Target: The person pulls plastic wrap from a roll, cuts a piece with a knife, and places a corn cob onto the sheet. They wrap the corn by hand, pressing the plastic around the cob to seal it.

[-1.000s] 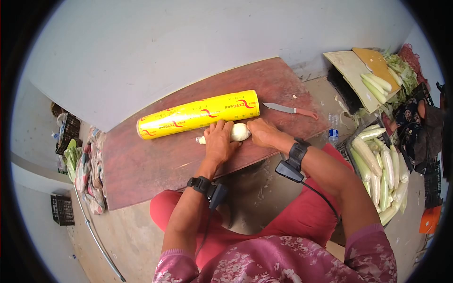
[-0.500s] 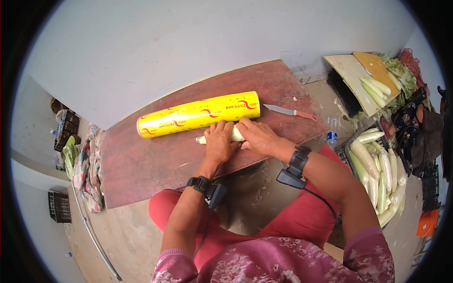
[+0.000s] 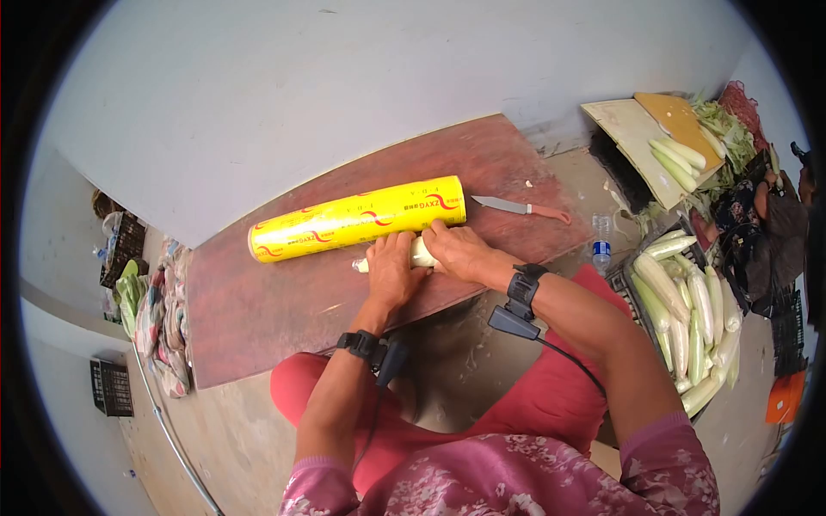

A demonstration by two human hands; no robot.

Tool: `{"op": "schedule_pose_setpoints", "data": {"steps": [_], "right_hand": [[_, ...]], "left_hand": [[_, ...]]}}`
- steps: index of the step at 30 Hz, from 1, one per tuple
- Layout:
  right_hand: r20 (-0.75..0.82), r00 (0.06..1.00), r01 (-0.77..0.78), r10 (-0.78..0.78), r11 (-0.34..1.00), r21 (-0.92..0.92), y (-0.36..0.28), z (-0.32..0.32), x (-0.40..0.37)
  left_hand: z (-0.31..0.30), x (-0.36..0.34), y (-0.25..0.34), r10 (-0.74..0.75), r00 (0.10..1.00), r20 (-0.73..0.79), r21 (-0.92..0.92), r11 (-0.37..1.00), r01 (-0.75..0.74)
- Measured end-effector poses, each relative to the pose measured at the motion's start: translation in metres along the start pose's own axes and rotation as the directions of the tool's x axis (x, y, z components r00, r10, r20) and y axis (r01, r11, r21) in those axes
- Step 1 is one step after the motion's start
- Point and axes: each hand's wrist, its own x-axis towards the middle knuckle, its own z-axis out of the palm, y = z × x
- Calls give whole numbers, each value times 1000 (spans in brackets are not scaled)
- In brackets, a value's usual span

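Observation:
A pale green-white ear of corn (image 3: pixel 422 253) lies on the red board, close to a big yellow roll of cling film (image 3: pixel 357 219). My left hand (image 3: pixel 393 268) is closed over its middle, with the tip poking out to the left. My right hand (image 3: pixel 460 251) closes around the other end, hiding it. Something clear and shiny, like film, shows at the exposed tip. Beyond my right hand, a knife (image 3: pixel 520 207) with a red handle rests on the board, touched by neither hand.
The red board (image 3: pixel 275 318) stands against a pale wall. At right are a water bottle (image 3: pixel 601 245), a crate heaped with corn (image 3: pixel 701 301), and cobs on a cardboard-topped box (image 3: pixel 619 129). Another person (image 3: pixel 761 232) sits at far right. Bundled cloth (image 3: pixel 172 310) lies left.
The whole view has shifted slightly. Both hands keep their grip on the corn, barely moved relative to the roll, which stays in place, as does the knife.

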Motion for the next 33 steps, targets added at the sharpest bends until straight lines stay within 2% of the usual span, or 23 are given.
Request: {"op": "schedule_pose_setpoints", "data": {"steps": [3,4,7,12,15,19,22,25,33], "right_hand": [[14,999,41,-42,999,33,-7,-6,-8],[12,999,40,-41,998,46,-10,-7,-10],[33,999,12,-15,997,78,-15,-12,-12],[79,997,9,-19,993,117,-12,-16,-11],[-55,988,155,-146,961,229,4,-17,-13],[88,996,-51,18,919,390,15,-24,0],[-2,988,-142,152,925,353,12,-23,10],[5,988,-149,152,960,238,10,-25,16],[-130,970,-169,206,954,248,10,-26,21]], "left_hand": [[-5,-11,5,-12,999,37,20,1000,11],[-3,-15,3,41,999,-3,47,998,-41],[1,-18,10,19,1000,0,125,992,-19],[7,-19,15,-3,998,-64,109,994,10],[3,-20,17,-31,998,-62,73,997,36],[0,-19,19,-53,998,-41,54,997,56],[1,-20,19,-53,997,-54,67,996,56],[2,-20,19,-56,996,-70,76,995,61],[0,-17,20,-98,995,-34,99,990,101]]}}
